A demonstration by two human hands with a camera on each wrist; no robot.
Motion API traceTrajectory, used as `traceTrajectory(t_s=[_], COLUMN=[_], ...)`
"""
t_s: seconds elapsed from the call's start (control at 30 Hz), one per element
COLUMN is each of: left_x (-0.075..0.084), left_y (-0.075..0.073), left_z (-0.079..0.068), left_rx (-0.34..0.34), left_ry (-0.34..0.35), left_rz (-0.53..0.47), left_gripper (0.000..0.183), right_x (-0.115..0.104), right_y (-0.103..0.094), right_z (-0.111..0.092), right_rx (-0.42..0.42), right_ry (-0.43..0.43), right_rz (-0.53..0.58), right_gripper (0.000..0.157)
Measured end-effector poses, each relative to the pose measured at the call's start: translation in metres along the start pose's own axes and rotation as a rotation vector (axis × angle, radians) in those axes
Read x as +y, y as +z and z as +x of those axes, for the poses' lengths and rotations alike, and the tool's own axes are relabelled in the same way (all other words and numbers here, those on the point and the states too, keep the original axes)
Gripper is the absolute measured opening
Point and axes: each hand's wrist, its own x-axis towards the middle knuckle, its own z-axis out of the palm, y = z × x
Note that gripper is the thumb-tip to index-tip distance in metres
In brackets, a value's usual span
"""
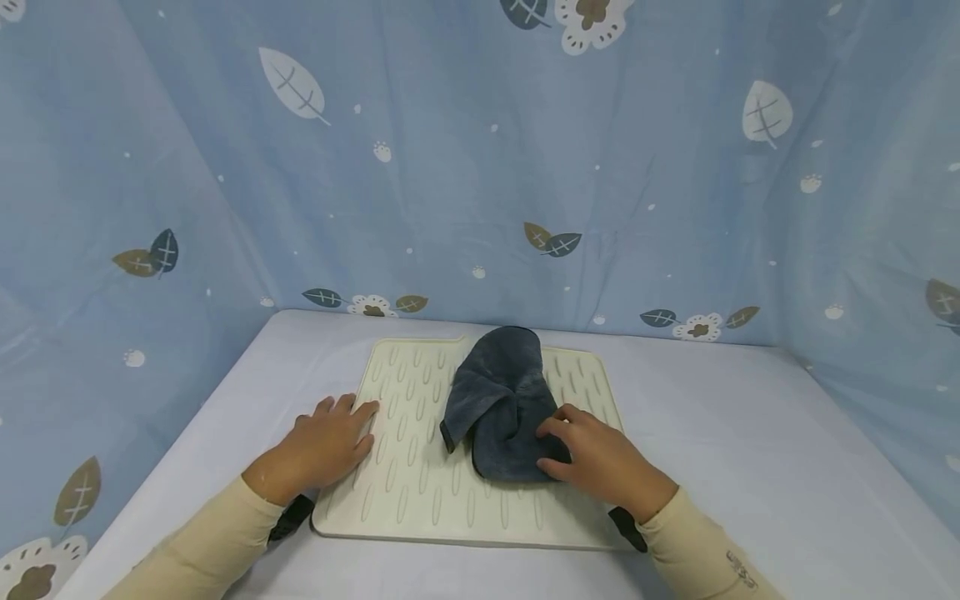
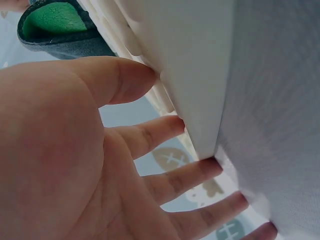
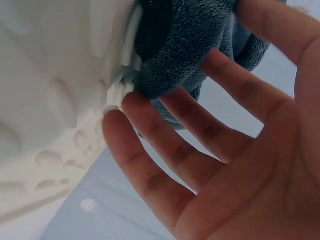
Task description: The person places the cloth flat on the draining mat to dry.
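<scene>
A dark blue-grey plush cloth piece [image 1: 517,400] lies folded and crumpled on a cream mat [image 1: 405,508] with raised oblong ridges. In the left wrist view, an opening in the cloth piece shows a green inside [image 2: 54,21]. My left hand [image 1: 322,446] rests at the mat's left edge, fingers spread; in its wrist view the thumb and fingertips touch the mat's side and the white surface. At the lower right of the cloth is my right hand [image 1: 603,458], its fingertips touching the fabric. Its wrist view shows the fingers [image 3: 155,170] spread and only slightly bent.
The mat lies on a white-covered table [image 1: 712,433]. A blue curtain [image 1: 465,167] printed with leaves and flowers rises behind the table and along both sides. Dark bands [image 1: 291,518] sit under the beige sleeves [image 1: 202,542] at the wrists.
</scene>
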Motion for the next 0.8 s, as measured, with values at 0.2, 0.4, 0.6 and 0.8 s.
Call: traceTrajectory(t_s=[0.2,0.4,0.6,0.8], left_x=[0.001,0.002,0.01,0.034], left_y=[0.0,0.0,-0.007,-0.021], left_z=[0.0,-0.002,0.001,0.001], left_rx=[0.01,0.051,0.155,0.248], left_ry=[0.001,0.005,0.013,0.102], left_rz=[0.004,0.039,0.028,-0.094], left_gripper=[0.047,0.046,0.038,0.029], right_x=[0.004,0.005,0.006,0.005], right_y=[0.002,0.003,0.004,0.002], right_z=[-0.002,-0.004,-0.005,-0.004], right_rx=[-0.063,-0.058,-0.057,-0.05], right_ry=[-0.026,-0.068,-0.075,-0.091], right_rz=[0.026,0.025,0.022,0.012], right_gripper=[0.034,0.033,0.033,0.032])
